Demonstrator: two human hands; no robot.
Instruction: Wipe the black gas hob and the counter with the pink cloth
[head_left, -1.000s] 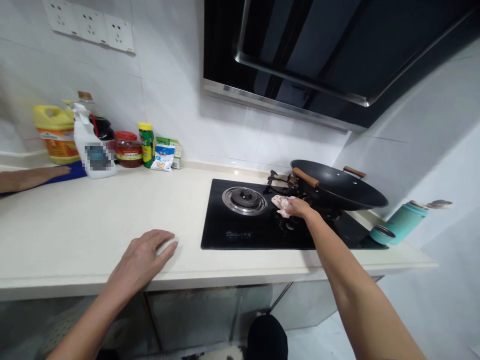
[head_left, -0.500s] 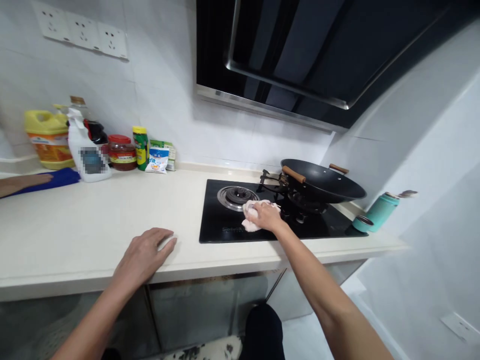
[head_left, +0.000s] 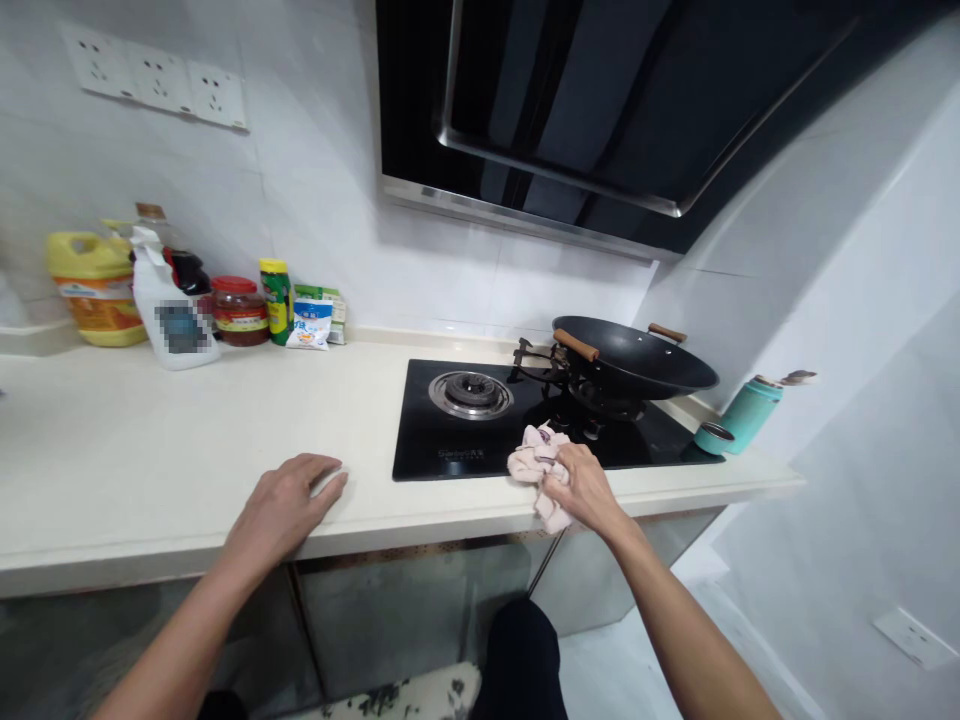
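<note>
My right hand [head_left: 583, 487] grips a crumpled pale pink cloth [head_left: 534, 462] at the front edge of the black gas stove [head_left: 420, 435]. Part of the cloth drapes over the counter's edge. My left hand [head_left: 289, 500] rests on the white countertop [head_left: 225, 430], left of the stove, with its thumb apart from the fingers and nothing held. The left burner [head_left: 471, 393] is bare, its pan support off. Over the right burner sits a black wok [head_left: 637, 355] with wooden handles.
Along the wall at left stand a yellow jug [head_left: 97, 290], a white spray bottle [head_left: 169, 310], a red-lidded jar [head_left: 240, 312], a green canister [head_left: 277, 303] and a small packet [head_left: 310, 325]. A teal container [head_left: 754, 415] is right of the stove. Above hangs the range hood [head_left: 562, 110].
My right hand has drawn the cloth from beside the left burner toward me, to the stove's front edge. A hand and blue cloth at far left have left view. My left hand stays put.
</note>
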